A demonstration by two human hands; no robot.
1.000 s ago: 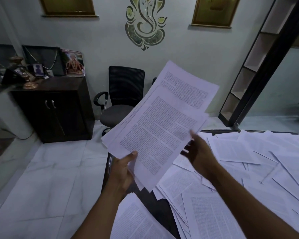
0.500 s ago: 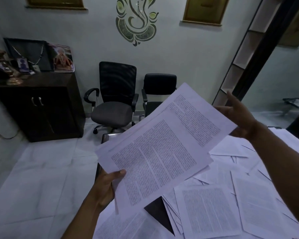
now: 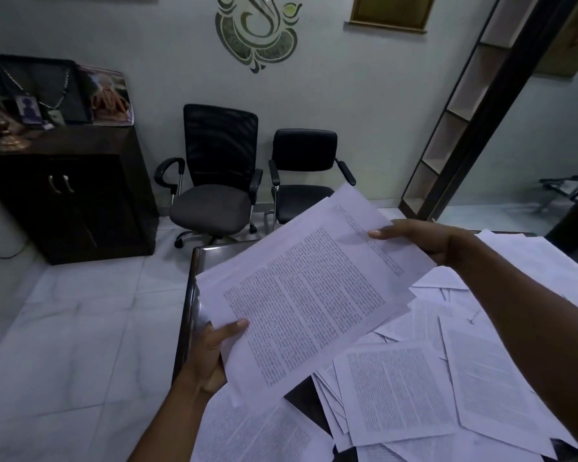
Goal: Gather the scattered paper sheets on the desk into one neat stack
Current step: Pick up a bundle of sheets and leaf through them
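Here both hands hold one loose bundle of printed paper sheets [image 3: 307, 295] up in the air above the near-left corner of the desk [image 3: 189, 315]. The left hand [image 3: 211, 355] grips the bundle at its lower left corner, thumb lying on the printed face and the fingers curled behind the pages. The right hand [image 3: 424, 238] pinches the upper right edge, its thumb on top of the sheet and the other fingers hidden under the paper. The bundle tilts, its right end higher than its left, and its pages are fanned out of line, with several edges showing along the top and left.

Beneath it, scattered sheets [image 3: 397, 391] cover the desk, overlapping at many angles; only a small dark wedge of the desktop shows between them near the bottom middle. One sheet [image 3: 257, 431] lies just below the left forearm.

Beyond the desk, on the pale tiled floor, stand a black mesh-back office chair [image 3: 219, 181] and, just beside it to the right, a black visitor chair [image 3: 302, 175]. A dark wooden cabinet [image 3: 67, 195] sits at the left against the wall, with framed pictures on top.
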